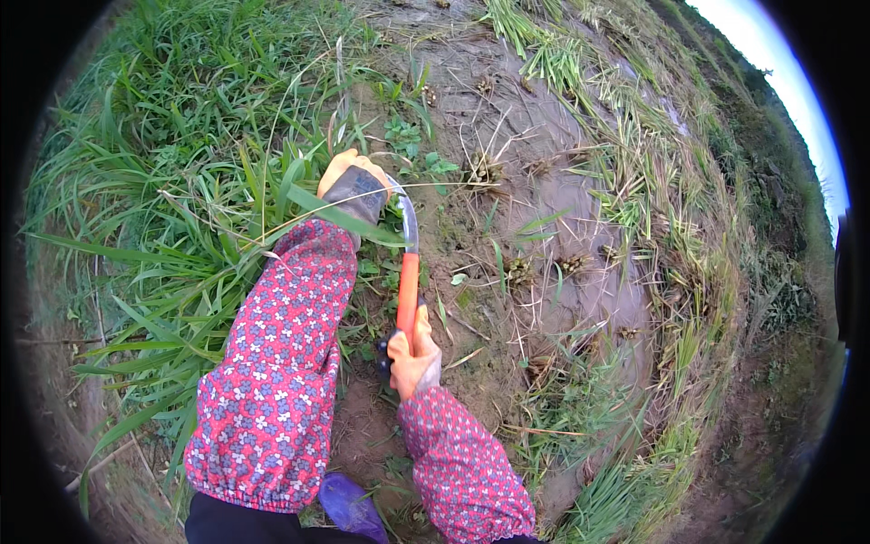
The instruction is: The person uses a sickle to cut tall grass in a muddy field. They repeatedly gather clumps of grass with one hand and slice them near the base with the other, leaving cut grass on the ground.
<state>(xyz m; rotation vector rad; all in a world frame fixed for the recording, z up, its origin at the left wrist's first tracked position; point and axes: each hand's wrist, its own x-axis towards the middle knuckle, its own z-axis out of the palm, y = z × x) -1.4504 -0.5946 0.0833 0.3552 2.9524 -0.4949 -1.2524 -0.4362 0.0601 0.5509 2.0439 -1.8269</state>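
Note:
My right hand [414,354], in an orange work glove, is wrapped round the lower end of the orange handle of a sickle [408,288]. The curved metal blade rises from the handle and bends left, its tip passing behind or beside my other hand. Farther up, my left hand [353,181], in an orange glove with a grey cuff, is closed at the edge of tall green grass [208,172]. Blades and dry stems stand out around its fingers, which are partly hidden. One long leaf crosses over that wrist. Both forearms wear red flowered sleeves.
Wet mud [580,236] with cut stubble clumps [485,170] spreads to the right. Beyond it lies a long band of cut stalks [675,272]. A blue-purple boot [352,506] stands on the soil below my hands. A dark bank rises at the far right.

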